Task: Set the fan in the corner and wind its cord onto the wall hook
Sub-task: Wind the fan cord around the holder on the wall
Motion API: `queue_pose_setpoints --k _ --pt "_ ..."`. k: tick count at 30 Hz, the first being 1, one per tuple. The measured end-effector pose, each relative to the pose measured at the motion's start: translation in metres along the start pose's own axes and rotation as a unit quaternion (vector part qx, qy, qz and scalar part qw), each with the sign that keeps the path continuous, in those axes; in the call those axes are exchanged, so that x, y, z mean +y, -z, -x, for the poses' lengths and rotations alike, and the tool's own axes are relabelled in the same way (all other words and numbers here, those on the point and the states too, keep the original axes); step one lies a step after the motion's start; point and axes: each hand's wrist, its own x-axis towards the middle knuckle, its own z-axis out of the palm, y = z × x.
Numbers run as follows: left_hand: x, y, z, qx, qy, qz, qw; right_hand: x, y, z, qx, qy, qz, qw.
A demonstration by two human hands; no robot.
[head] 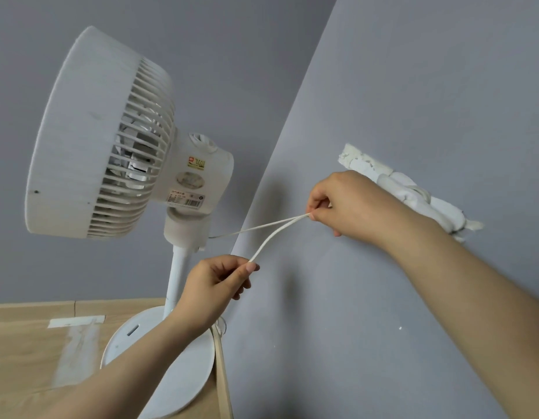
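Observation:
A white pedestal fan (104, 137) stands in the corner where two grey walls meet, its round base (168, 373) on the wooden floor. A thin white cord (271, 234) runs from the fan's neck out to my right hand (343, 204), which pinches a bend in it, then doubles back down to my left hand (216, 285), which pinches the other strand. Behind my right wrist, a white lumpy mount with the wall hook (413, 189) is stuck to the right-hand wall, partly hidden by my arm. More cord hangs beside the base near the wall.
A strip of white tape (76, 322) and a pale scuffed patch mark the wooden floor left of the fan base. A light skirting board (222, 367) runs along the right wall's foot.

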Motion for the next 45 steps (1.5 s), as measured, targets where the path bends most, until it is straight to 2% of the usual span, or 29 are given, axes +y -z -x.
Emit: queue_pose_setpoints --k 9,18,23,30,37,45 --pt "-0.003 -0.032 0.008 0.024 -0.002 0.054 0.998 0.004 0.014 -0.003 0.019 0.003 0.053 0.998" --pt "-0.009 -0.04 0.011 -0.016 0.01 0.025 1.0 0.029 0.042 -0.028 0.011 0.0 0.019 1.0" --pt "-0.012 -0.043 0.011 -0.013 0.015 0.064 0.998 0.048 0.058 -0.03 0.006 -0.039 -0.008 0.999" --pt "-0.019 -0.047 0.011 -0.025 0.021 0.088 0.996 0.049 0.064 -0.021 0.07 -0.054 -0.017 0.996" --pt "-0.019 -0.05 0.011 -0.014 0.014 0.084 0.996 0.052 0.08 0.001 0.12 -0.117 -0.129 0.977" --pt "-0.015 -0.049 0.012 -0.014 0.004 0.062 0.998 0.048 0.085 0.026 0.14 -0.141 -0.143 0.969"
